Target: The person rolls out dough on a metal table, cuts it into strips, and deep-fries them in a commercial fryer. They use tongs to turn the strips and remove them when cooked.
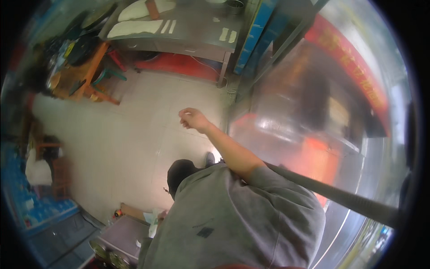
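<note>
My right hand is raised in front of me over the tiled floor, its fingers curled. A small pale spot shows at the fingers; whether something is held there is unclear. My left hand is mostly hidden by my grey shirt. Only a blurred bit of skin shows, beside a pale plastic bag or paper at a dark-topped cabinet; its grip cannot be seen. Farther off, flat strips of dough and small cut strips lie on a grey worktable, with a larger pale piece behind them.
A wooden table with a cleaver-like tool stands far left, a green stool beside it. Wooden chairs are at left. A glass-and-metal partition rises at right, with a dark bar near my right shoulder.
</note>
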Demonstrator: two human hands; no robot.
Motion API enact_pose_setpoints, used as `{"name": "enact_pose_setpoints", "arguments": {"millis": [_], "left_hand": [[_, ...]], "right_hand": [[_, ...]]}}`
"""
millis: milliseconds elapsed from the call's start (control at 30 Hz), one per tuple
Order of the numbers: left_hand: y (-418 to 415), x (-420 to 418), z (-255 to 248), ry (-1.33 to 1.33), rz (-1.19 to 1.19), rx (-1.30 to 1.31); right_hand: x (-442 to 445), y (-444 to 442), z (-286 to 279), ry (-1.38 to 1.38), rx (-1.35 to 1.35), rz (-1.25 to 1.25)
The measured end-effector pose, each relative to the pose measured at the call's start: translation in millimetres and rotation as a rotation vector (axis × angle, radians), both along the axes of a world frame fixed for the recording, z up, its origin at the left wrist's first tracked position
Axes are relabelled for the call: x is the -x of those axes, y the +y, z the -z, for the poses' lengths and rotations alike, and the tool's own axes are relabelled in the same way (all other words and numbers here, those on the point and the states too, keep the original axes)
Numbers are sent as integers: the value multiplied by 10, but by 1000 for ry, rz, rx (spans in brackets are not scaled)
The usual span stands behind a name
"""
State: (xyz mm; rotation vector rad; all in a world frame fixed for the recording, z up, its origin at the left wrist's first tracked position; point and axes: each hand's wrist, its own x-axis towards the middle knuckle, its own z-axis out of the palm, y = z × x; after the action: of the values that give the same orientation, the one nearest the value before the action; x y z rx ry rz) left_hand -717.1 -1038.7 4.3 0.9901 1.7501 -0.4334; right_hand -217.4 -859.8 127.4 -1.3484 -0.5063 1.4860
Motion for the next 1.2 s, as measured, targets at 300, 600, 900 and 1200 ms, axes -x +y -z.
{"name": "enact_pose_setpoints", "arguments": {"millis": [300,600,900,1200], "left_hand": [[2606,-624,429,-80,504,-32],[6356,-3009,204,58,1530,-637],[6555,-5311,213,-596,375,-319],[5538,-8127,-59,-909,241,32]], "right_hand": [[-1615,-550,903,-321,355,604],[-2504,-25,425,-627,585,314],[-5103,2957,969,-1031,154,288],[-6373,4659,1348,-1334,-27,-9]]}}
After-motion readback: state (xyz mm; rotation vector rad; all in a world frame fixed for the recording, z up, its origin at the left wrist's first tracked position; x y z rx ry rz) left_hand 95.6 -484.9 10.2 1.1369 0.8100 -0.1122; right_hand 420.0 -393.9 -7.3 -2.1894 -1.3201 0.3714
